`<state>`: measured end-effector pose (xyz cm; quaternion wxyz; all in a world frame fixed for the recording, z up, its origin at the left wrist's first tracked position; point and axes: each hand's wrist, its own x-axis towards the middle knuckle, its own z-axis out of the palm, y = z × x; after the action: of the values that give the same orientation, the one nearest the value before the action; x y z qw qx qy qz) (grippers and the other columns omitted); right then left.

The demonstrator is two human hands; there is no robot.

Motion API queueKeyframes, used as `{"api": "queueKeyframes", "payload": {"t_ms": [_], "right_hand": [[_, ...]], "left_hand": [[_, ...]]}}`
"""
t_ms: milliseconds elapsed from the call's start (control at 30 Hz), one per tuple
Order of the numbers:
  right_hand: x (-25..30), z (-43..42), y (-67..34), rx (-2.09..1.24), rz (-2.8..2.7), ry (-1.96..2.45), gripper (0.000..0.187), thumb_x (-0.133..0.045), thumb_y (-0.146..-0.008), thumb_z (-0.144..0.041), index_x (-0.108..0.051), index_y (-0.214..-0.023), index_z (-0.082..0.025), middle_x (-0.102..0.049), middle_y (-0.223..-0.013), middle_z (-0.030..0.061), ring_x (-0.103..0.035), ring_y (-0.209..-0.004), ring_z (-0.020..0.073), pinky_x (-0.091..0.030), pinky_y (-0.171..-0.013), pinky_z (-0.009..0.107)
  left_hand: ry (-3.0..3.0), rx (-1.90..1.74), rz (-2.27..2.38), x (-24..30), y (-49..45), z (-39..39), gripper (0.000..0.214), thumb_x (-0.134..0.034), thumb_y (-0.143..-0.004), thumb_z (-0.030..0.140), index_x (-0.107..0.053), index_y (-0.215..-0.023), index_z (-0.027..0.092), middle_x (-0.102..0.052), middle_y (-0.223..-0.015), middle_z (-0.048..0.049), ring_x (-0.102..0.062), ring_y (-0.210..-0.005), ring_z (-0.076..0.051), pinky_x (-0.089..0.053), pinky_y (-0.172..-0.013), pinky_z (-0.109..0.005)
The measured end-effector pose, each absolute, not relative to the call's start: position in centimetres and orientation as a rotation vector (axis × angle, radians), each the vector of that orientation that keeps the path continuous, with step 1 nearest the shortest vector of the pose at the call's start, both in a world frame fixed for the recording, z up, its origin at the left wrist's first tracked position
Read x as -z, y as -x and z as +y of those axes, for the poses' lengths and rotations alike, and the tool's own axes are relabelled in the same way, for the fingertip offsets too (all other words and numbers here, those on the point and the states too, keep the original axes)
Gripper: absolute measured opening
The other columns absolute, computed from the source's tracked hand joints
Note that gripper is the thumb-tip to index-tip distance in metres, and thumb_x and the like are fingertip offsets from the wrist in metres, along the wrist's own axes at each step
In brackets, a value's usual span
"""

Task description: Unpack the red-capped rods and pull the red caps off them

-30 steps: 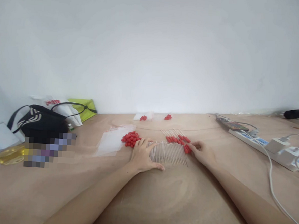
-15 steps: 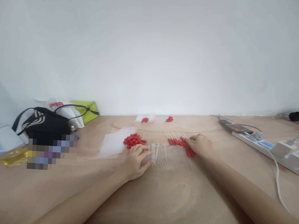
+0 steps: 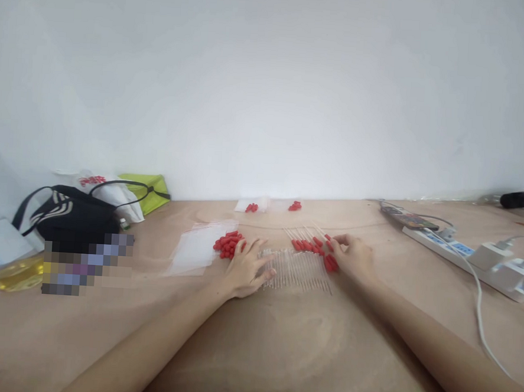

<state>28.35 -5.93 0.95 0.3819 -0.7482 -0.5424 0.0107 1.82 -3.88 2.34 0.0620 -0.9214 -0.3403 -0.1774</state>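
A row of thin pale sticks (image 3: 297, 269) lies side by side on the wooden table. At its left end is my left hand (image 3: 249, 269), fingers spread over the nearest sticks and holding nothing I can see. A pile of small red capsule-shaped pieces (image 3: 226, 245) sits just beyond that hand. Behind the row, several sticks carry red pieces (image 3: 304, 245) on their near ends. My right hand (image 3: 353, 258) pinches a red piece (image 3: 328, 241) on a stick in that group. Under its fingers lie loose red pieces (image 3: 330, 263).
Clear plastic bags (image 3: 196, 254) lie left of the red pile. Farther back are two small bags with red pieces (image 3: 251, 208) inside. A black bag (image 3: 78, 217) stands at left; a power strip (image 3: 458, 249) with chargers and a phone (image 3: 409, 217) are at right.
My left hand has opened its fingers wider at the left end of the row. My right hand has shifted slightly, now at a red piece on a stick behind the row.
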Motion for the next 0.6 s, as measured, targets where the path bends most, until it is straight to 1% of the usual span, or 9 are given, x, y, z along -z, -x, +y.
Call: {"api": "queueKeyframes", "payload": {"t_ms": [100,167,233,300,400,500,600], "right_hand": [[-0.8,-7.5,-27.2,-0.055,-1.496,1.670,0.025,-0.042,-0.077,-0.037,-0.061,-0.079,-0.020,-0.065,-0.080,0.0052,-0.055,-0.080,0.0209,-0.032,-0.074,0.035],[-0.5,-8.4,-26.1,-0.020,-1.614,1.501,0.022,-0.043,-0.078,-0.034,-0.061,-0.079,-0.020,-0.065,-0.083,0.0049,-0.054,-0.080,0.0200,-0.032,-0.075,0.034],[0.0,-9.3,-25.1,0.018,-1.736,1.362,0.019,-0.045,-0.079,-0.031,-0.061,-0.080,-0.021,-0.065,-0.081,0.0038,-0.054,-0.078,0.0189,-0.030,-0.075,0.034],[0.4,-9.9,-24.2,0.033,-1.832,1.268,0.016,-0.046,-0.079,-0.027,-0.061,-0.081,-0.022,-0.064,-0.078,0.0025,-0.053,-0.078,0.0178,-0.029,-0.077,0.035],[0.5,-10.4,-23.5,0.024,-1.909,1.191,0.012,-0.048,-0.080,-0.024,-0.060,-0.082,-0.022,-0.064,-0.076,0.0009,-0.053,-0.076,0.0161,-0.029,-0.077,0.034],[0.4,-10.6,-23.2,0.025,-1.936,1.155,0.012,-0.048,-0.081,-0.024,-0.060,-0.082,-0.022,-0.064,-0.073,-0.0001,-0.052,-0.074,0.0149,-0.029,-0.076,0.033],[0.4,-10.5,-22.9,0.105,-1.941,1.130,0.014,-0.054,-0.078,-0.032,-0.061,-0.086,-0.022,-0.065,-0.076,0.0004,-0.051,-0.075,0.0155,-0.028,-0.075,0.034]], "left_hand": [[2.707,0.743,-1.052,-2.0,-1.2,-4.3,0.041,-0.040,-0.083,0.039,-0.045,-0.120,0.021,-0.045,-0.120,-0.0111,-0.036,-0.112,-0.026,-0.026,-0.092,-0.048],[2.617,0.893,-1.051,-1.8,-1.1,-4.7,0.041,-0.041,-0.083,0.036,-0.046,-0.119,0.017,-0.049,-0.115,-0.0110,-0.039,-0.108,-0.024,-0.028,-0.091,-0.044],[2.556,0.970,-0.985,-1.5,-1.3,-5.1,0.035,-0.043,-0.083,0.033,-0.051,-0.114,0.019,-0.053,-0.110,-0.0091,-0.042,-0.105,-0.023,-0.029,-0.090,-0.042],[2.542,0.991,-0.874,-1.2,-1.7,-5.5,0.027,-0.044,-0.083,0.029,-0.056,-0.107,0.022,-0.057,-0.105,-0.0058,-0.045,-0.101,-0.021,-0.027,-0.090,-0.041],[2.524,1.023,-0.743,-0.8,-2.6,-5.9,0.020,-0.046,-0.083,0.025,-0.059,-0.098,0.025,-0.064,-0.088,-0.0008,-0.051,-0.090,-0.017,-0.024,-0.092,-0.042],[2.496,1.026,-0.686,-0.6,-3.2,-6.2,0.016,-0.046,-0.083,0.021,-0.062,-0.086,0.023,-0.063,-0.069,0.0021,-0.052,-0.073,-0.013,-0.025,-0.089,-0.041],[2.473,1.030,-0.674,-0.6,-3.4,-6.3,0.018,-0.045,-0.083,0.021,-0.061,-0.075,0.020,-0.061,-0.061,0.0023,-0.049,-0.064,-0.012,-0.028,-0.085,-0.039]]}}
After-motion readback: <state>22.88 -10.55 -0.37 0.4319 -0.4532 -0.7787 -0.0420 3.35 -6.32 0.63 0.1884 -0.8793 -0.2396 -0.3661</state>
